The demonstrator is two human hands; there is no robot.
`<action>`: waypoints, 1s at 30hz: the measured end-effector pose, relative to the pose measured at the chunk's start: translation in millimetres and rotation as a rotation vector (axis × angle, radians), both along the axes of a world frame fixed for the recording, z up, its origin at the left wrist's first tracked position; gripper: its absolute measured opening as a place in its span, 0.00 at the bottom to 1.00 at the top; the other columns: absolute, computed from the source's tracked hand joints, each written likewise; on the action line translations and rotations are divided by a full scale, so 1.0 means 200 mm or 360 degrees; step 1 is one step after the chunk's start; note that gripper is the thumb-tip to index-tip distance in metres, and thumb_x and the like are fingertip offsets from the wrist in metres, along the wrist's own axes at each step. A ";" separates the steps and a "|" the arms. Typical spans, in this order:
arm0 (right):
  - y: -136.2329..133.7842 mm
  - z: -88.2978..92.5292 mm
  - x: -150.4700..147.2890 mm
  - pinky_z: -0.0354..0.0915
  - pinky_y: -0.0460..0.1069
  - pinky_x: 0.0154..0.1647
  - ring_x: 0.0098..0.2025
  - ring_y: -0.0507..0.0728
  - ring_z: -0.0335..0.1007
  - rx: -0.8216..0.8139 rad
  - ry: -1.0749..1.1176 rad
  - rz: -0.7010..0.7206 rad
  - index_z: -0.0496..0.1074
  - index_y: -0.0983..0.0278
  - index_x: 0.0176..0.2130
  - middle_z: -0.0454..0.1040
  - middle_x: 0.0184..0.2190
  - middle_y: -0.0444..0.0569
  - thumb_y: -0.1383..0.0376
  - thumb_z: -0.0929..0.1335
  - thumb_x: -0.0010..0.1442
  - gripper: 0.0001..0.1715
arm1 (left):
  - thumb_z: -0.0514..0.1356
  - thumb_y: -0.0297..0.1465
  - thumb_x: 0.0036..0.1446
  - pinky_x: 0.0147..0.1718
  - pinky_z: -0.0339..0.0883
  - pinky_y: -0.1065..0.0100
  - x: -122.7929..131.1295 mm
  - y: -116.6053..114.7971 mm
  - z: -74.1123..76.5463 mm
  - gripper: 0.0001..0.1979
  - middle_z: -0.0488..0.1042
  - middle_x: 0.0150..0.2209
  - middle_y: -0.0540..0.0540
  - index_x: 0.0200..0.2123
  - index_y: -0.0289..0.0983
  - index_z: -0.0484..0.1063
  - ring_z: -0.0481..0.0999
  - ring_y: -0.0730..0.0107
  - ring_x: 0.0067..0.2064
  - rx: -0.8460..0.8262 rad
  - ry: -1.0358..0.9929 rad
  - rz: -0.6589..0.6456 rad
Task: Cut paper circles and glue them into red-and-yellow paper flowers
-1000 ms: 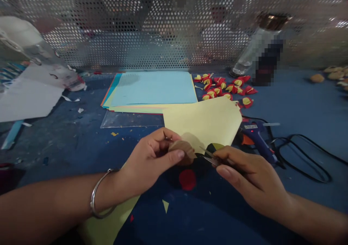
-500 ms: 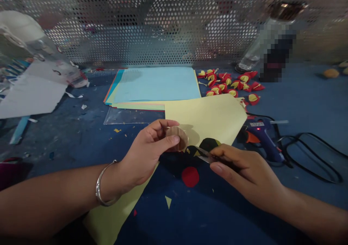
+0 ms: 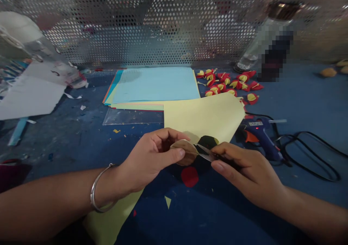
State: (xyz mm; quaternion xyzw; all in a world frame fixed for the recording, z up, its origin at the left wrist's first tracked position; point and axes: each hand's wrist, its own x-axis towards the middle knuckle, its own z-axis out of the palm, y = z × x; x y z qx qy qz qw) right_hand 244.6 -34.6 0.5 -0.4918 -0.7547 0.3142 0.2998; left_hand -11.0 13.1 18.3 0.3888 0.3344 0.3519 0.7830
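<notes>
Between the thumb and fingers of my left hand [image 3: 153, 156] is a tan-looking paper circle [image 3: 187, 155], its flat side facing me. My right hand [image 3: 244, 168] is wrapped round a pair of scissors [image 3: 206, 153]; the handles are mostly hidden by my fingers. The scissor blades point left and meet the circle's right edge. Below the circle, a red paper circle [image 3: 189, 176] lies on the blue table. Behind both hands is a large pale yellow sheet [image 3: 201, 116], and a dark round shape [image 3: 208, 143] shows near its lower edge.
Sheets of coloured paper [image 3: 157, 85] are stacked at the back. Right of them lie several red and yellow paper pieces [image 3: 243, 78]. A blue glue gun [image 3: 262, 138] with a black cord [image 3: 301, 132] sits at right. Bottles stand at the back left [image 3: 51, 52] and right [image 3: 251, 52].
My left hand has brought the paper circle slightly down and to the right, so it now meets the scissor blades. My right hand has hardly moved.
</notes>
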 end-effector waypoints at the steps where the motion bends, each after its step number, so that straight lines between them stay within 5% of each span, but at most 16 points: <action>1: 0.00 0.00 0.00 0.59 0.45 0.23 0.22 0.49 0.62 0.0005 -0.0007 0.0003 0.74 0.60 0.39 0.71 0.23 0.40 0.49 0.65 0.76 0.21 | 0.75 0.28 0.59 0.43 0.76 0.72 0.00 0.00 0.00 0.10 0.84 0.35 0.49 0.42 0.33 0.80 0.84 0.76 0.37 0.0019 0.0021 -0.0013; 30: 0.00 0.03 -0.04 0.59 0.45 0.23 0.22 0.48 0.59 0.0047 0.0063 0.0104 0.70 0.61 0.36 0.68 0.23 0.40 0.49 0.63 0.77 0.23 | 0.74 0.35 0.62 0.43 0.69 0.69 0.04 -0.09 -0.05 0.15 0.82 0.39 0.49 0.38 0.38 0.69 0.79 0.73 0.41 0.0033 0.0006 -0.0102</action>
